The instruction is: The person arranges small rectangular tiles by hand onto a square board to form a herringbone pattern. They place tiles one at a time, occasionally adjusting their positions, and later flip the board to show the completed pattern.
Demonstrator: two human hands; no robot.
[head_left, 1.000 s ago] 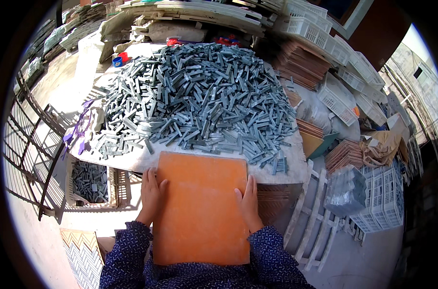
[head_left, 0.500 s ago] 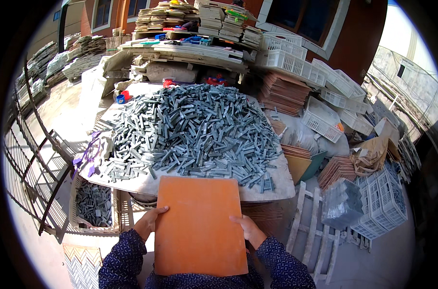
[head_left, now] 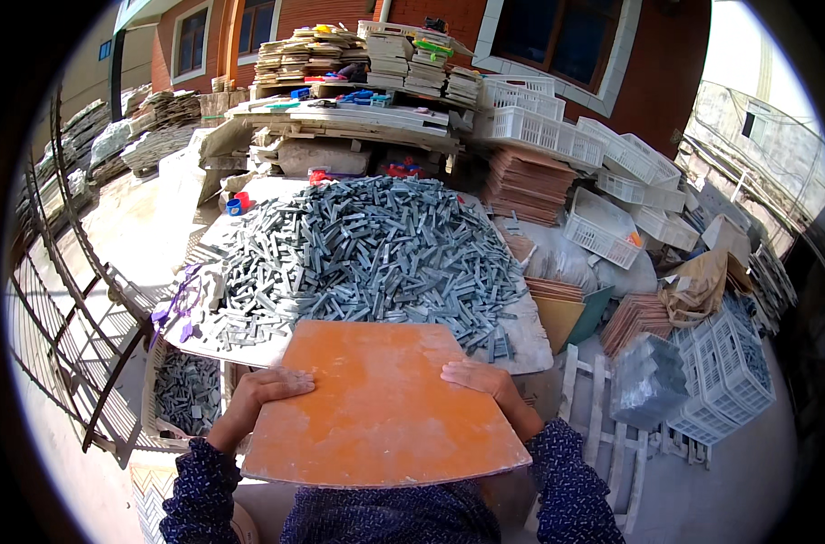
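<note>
A square orange board point(head_left: 385, 403), its face worn and dusted with pale patches, lies nearly flat in front of me. My left hand point(head_left: 266, 396) grips its left side, with fingers laid over the top face. On the opposite side my right hand point(head_left: 494, 388) holds it the same way. Both thumbs are out of sight. The board's far edge overlaps the front of a pale table point(head_left: 528, 349); whether it rests there I cannot tell. Behind it spreads a large heap of small grey stone strips point(head_left: 376, 258).
Under the table's left front stands a crate point(head_left: 150, 399) of grey pieces. A curved metal rail point(head_left: 95, 399) is at far left. Rightward are a slatted pallet point(head_left: 596, 435), a plastic-wrapped stack point(head_left: 648, 381), white crates point(head_left: 603, 227) and reddish boards point(head_left: 528, 186).
The board has tipped from steep to nearly flat and now shows a more worn face. My hands have shifted from thumbs on its face to fingers laid over it.
</note>
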